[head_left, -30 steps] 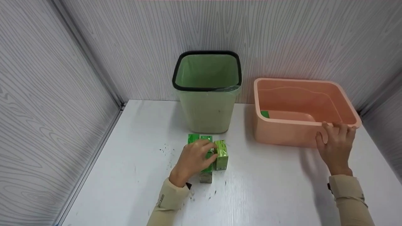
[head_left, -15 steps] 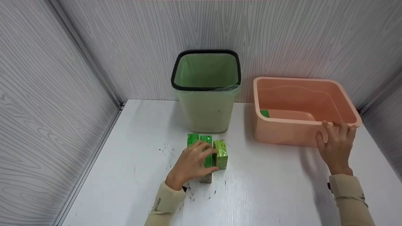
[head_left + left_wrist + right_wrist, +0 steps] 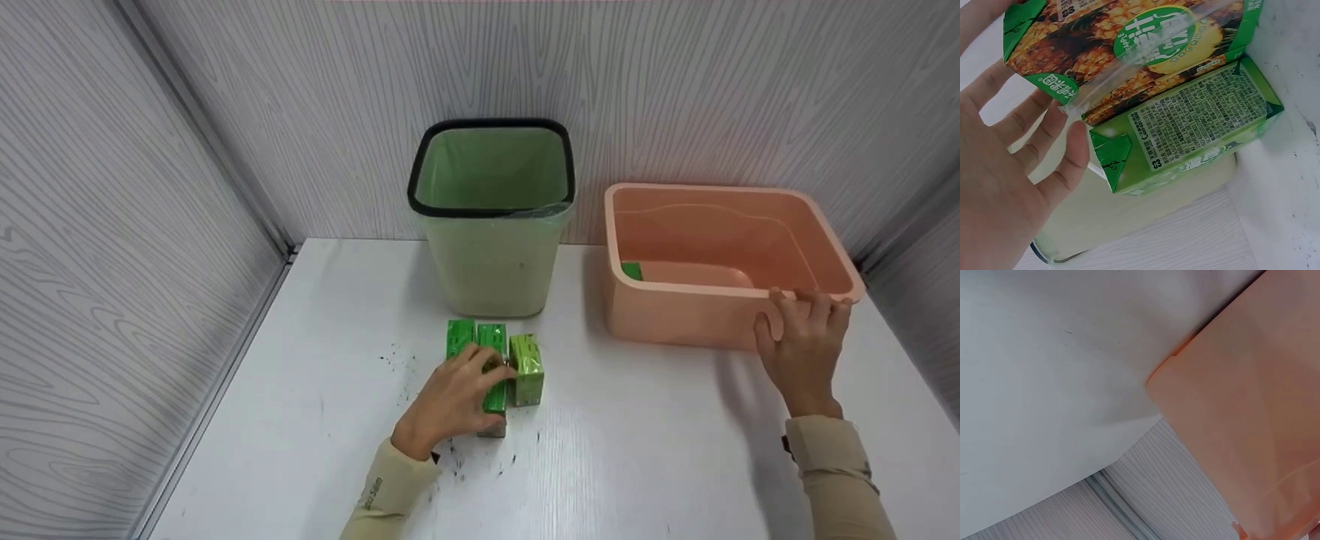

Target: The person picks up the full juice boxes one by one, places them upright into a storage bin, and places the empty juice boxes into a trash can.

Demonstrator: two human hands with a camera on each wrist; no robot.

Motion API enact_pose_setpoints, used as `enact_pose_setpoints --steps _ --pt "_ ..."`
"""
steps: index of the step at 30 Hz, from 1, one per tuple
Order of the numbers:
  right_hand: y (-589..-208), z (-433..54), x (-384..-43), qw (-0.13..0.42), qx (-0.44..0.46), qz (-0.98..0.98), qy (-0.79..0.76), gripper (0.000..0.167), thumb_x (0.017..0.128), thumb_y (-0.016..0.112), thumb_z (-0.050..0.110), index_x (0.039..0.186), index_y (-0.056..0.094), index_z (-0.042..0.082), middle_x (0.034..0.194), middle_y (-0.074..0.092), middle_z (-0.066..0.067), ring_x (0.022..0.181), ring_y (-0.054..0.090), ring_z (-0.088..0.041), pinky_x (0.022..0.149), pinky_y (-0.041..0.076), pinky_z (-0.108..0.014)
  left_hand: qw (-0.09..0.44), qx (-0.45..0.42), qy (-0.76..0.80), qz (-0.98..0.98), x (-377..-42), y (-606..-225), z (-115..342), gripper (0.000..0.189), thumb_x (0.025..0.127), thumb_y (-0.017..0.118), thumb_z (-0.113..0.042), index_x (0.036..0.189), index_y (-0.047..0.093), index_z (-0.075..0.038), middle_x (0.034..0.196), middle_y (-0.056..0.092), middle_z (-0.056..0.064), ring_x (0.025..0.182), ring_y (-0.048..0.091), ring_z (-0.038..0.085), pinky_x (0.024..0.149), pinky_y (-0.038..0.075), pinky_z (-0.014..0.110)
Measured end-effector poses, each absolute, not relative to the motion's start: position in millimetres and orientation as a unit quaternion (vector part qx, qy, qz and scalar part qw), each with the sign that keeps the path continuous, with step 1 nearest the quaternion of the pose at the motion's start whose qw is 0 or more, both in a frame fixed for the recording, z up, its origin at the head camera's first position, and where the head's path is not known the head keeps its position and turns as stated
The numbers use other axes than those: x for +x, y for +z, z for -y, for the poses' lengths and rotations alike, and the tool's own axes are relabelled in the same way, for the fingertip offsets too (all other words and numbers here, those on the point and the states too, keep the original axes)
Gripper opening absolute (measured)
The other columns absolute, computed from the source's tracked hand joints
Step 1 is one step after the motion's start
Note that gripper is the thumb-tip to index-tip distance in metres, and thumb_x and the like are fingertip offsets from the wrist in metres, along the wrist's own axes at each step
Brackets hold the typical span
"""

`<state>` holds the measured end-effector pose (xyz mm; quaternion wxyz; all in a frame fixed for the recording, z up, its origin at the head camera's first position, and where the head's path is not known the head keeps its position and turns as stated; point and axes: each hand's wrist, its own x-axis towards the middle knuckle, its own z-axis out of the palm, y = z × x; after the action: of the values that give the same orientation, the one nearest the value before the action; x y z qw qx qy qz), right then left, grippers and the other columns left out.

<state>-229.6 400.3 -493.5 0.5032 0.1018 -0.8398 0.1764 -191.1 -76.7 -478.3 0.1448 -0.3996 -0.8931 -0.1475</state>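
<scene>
Three juice boxes stand on the white table in the head view: a left green box, a middle green box and a lighter green box at the right. My left hand grips the middle one, thumb toward its near end and fingers along its right side, partly covering it. In the left wrist view, a pineapple-printed juice box lies between thumb and fingers, beside a light green box with printed text. My right hand holds the front rim of the pink bin.
Behind the boxes stands a pale green trash can with a black rim and a clear liner. A green piece shows inside the pink bin's left end. Wood-grain walls enclose the back and sides. Dark specks dot the table.
My left hand first spread thumb and fingers apart over the middle juice box, then drew them in around it, shifting slightly toward the near end. The right hand stayed on the rim.
</scene>
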Motion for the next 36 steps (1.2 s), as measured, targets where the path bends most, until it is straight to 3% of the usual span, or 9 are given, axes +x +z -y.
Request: enact_pose_setpoints --steps 4,12,25,36 --pt "-492.8 -400.3 -230.5 0.509 0.106 0.837 0.174 0.028 0.086 0.068 0.003 0.112 0.067 -0.007 0.106 0.054 -0.038 0.094 0.043 -0.057 0.095 0.026 -0.074 0.136 -0.398 -0.115 0.9 -189.1 -479.6 75.8 0.062 0.07 0.095 -0.034 0.124 0.07 -0.02 0.125 0.055 0.007 0.109 0.052 0.026 0.082 0.055 0.043" --pt "-493.7 -403.3 -227.5 0.503 0.099 0.843 0.165 0.03 0.087 0.069 0.004 0.115 0.067 -0.007 0.107 0.054 -0.038 0.095 0.042 -0.057 0.098 0.025 -0.075 0.136 -0.391 -0.114 0.903 -196.4 -481.9 73.7 0.051 0.072 0.094 -0.033 0.116 0.072 -0.018 0.133 0.053 0.008 0.115 0.051 0.027 0.084 0.056 0.042" --pt "-492.8 -401.1 -233.7 0.51 0.107 0.836 0.171 0.028 0.087 0.069 0.003 0.113 0.068 -0.006 0.107 0.055 -0.036 0.096 0.043 -0.057 0.102 0.024 -0.077 0.166 -0.358 -0.118 0.911 -205.1 -489.4 70.7 0.046 0.079 0.09 -0.018 0.12 0.071 -0.015 0.135 0.054 0.014 0.121 0.051 0.031 0.084 0.057 0.043" --pt "-494.0 -402.4 -230.7 0.505 0.101 0.839 0.172 0.029 0.087 0.068 0.005 0.114 0.068 -0.006 0.108 0.055 -0.037 0.097 0.043 -0.058 0.101 0.024 -0.077 0.186 -0.35 -0.098 0.913 -198.9 -493.1 67.1 0.048 0.078 0.091 -0.02 0.12 0.069 -0.012 0.137 0.052 0.021 0.123 0.049 0.036 0.083 0.058 0.037"
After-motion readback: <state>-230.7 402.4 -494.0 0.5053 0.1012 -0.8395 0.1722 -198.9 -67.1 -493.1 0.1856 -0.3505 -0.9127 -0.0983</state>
